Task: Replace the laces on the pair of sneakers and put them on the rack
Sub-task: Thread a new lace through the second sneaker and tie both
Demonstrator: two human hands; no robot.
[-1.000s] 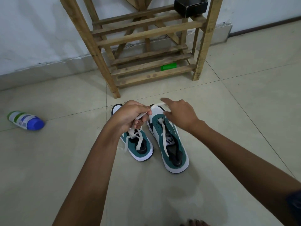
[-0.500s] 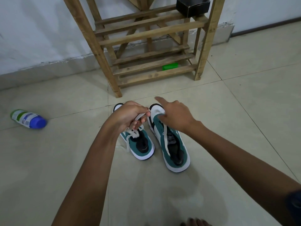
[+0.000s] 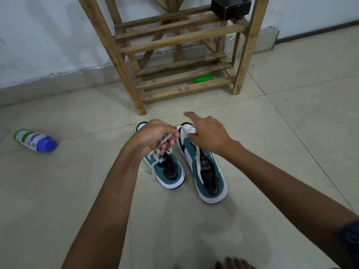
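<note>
Two green, white and black sneakers stand side by side on the tiled floor, toes toward the rack. Over the left sneaker (image 3: 169,171), my left hand (image 3: 155,135) grips a white lace (image 3: 165,140) in curled fingers. The lace trails down across that shoe and onto the floor. My right hand (image 3: 207,134) hovers over the toe of the right sneaker (image 3: 206,171), index finger stretched forward; whether it pinches the lace there is hidden. A second white lace strip (image 3: 198,162) lies along the right sneaker's tongue. The wooden rack (image 3: 180,39) stands just beyond the shoes.
A white bottle with a blue cap (image 3: 35,140) lies on the floor at the left. A green cylinder (image 3: 203,78) rests on the rack's lowest shelf, and a black box (image 3: 231,6) sits on an upper one. Toes (image 3: 233,264) show at the bottom edge.
My right hand has drifted slightly forward over the right sneaker's toe, finger still extended. My left hand keeps its grip on the lace above the left sneaker.
</note>
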